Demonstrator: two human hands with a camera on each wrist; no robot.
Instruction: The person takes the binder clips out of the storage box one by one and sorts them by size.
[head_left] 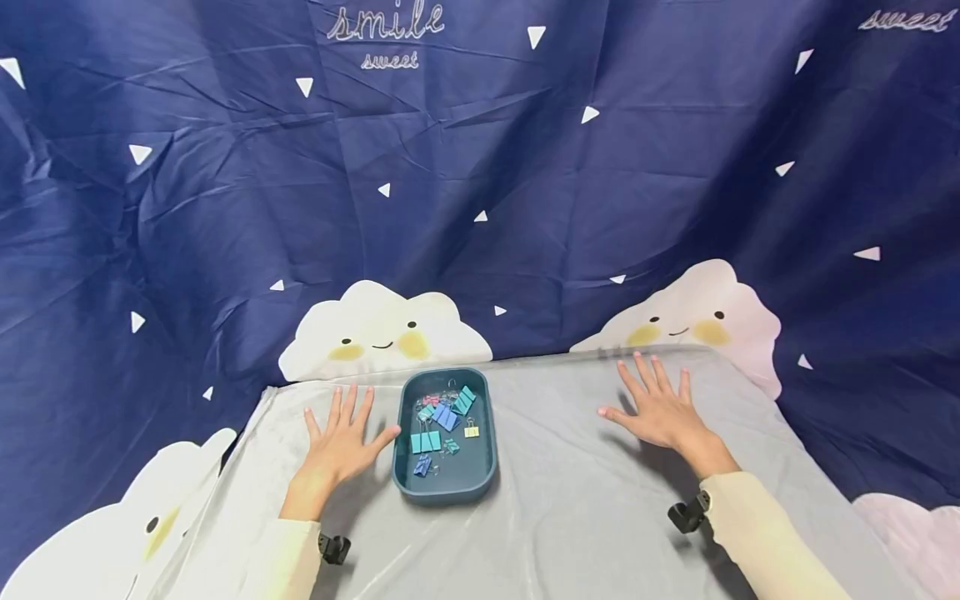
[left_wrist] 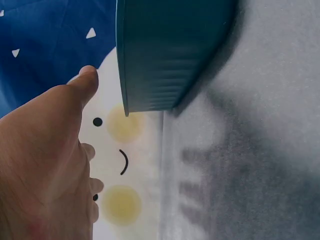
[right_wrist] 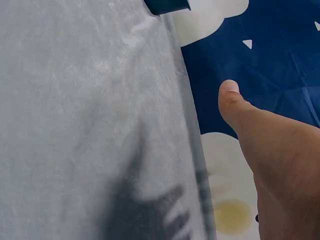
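Observation:
A dark teal oblong tray (head_left: 405,487) sits on the grey table cover, holding several binder clips (head_left: 438,423), mostly teal and blue, one yellow. My left hand (head_left: 339,437) lies flat with fingers spread just left of the tray, its thumb close to the tray's side. In the left wrist view the left hand (left_wrist: 47,165) hovers beside the tray's wall (left_wrist: 160,55). My right hand (head_left: 660,404) is spread flat over the table's right part, well away from the tray. The right wrist view shows the thumb (right_wrist: 235,107) above the cover; a tray corner (right_wrist: 167,6) peeks in at the top.
A grey cloth (head_left: 570,517) covers the table. A dark blue curtain (head_left: 480,167) with white cloud faces hangs behind and round the table's far edge (head_left: 562,357). Both wrists carry small black camera mounts (head_left: 686,515).

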